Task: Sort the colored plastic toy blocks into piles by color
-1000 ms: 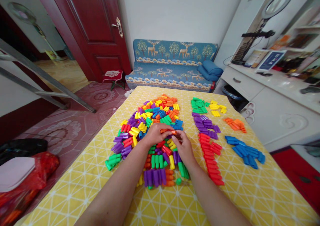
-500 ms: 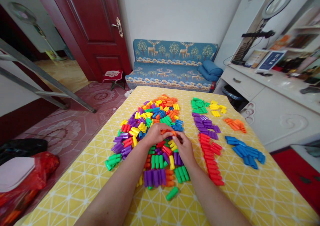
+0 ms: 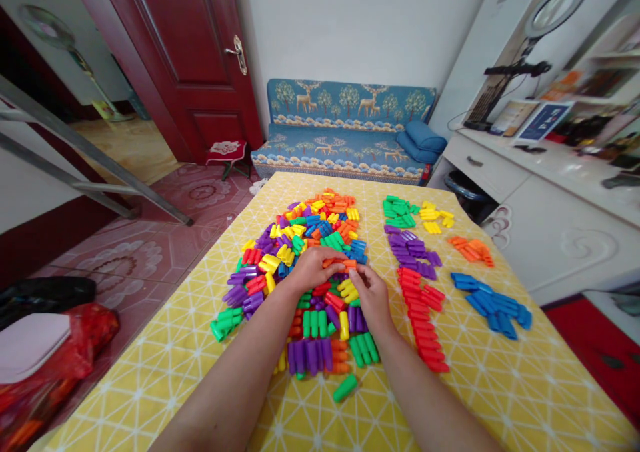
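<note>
Above the mixed heap of plastic bullet-shaped toy blocks [image 3: 270,263], my two hands meet over an orange block [image 3: 349,264]. My left hand [image 3: 314,269] is closed around its left part, thumb along the near side. The fingertips of my right hand [image 3: 371,295] pinch its right end. Whether it is one block or several joined ones is partly hidden by the fingers. Below the hands lie joined purple blocks [image 3: 310,356], joined green blocks [image 3: 364,349] and a yellow block [image 3: 344,325]. A single green block [image 3: 345,388] lies apart, nearer to me.
To the right are groups by colour: green [image 3: 399,211], yellow [image 3: 434,217], purple [image 3: 411,251], orange [image 3: 471,251], red [image 3: 424,325] and blue [image 3: 493,304]. A yellow patterned cloth [image 3: 165,365] covers the table. Beyond stand a blue sofa [image 3: 345,135] and a white cabinet [image 3: 565,212].
My right fingers have shifted slightly to the right, and more of the orange block's right end shows between the hands. My left hand and the heap look the same.
</note>
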`<state>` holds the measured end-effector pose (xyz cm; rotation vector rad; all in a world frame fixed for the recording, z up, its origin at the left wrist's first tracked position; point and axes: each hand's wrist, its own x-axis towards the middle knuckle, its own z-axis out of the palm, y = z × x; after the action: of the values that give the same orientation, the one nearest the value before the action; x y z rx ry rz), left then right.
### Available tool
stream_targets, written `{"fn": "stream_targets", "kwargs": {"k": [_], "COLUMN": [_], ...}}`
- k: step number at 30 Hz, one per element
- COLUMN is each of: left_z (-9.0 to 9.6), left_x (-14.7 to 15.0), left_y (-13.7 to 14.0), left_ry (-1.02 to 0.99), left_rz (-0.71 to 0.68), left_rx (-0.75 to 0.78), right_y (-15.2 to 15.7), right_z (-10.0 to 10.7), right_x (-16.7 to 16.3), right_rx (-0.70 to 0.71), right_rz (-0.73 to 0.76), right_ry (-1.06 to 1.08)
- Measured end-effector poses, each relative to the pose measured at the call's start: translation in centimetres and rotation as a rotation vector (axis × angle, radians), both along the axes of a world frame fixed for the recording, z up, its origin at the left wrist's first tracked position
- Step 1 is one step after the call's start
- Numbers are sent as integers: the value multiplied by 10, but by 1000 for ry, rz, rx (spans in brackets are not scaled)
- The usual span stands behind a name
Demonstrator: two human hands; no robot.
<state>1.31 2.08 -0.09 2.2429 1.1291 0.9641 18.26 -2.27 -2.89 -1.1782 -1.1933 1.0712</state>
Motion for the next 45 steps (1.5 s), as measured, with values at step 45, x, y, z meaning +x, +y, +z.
{"fn": "stream_targets", "kwargs": {"k": [45], "left_z": [1], "left_x": [0], "left_y": [0], "left_ry": [29], "left_rz": [16], "left_rx": [35], "right_y": [2], "right_z": [-5], "right_x": [3], "right_rx": [18], "right_rz": [45], "right_ry": [-56]}}
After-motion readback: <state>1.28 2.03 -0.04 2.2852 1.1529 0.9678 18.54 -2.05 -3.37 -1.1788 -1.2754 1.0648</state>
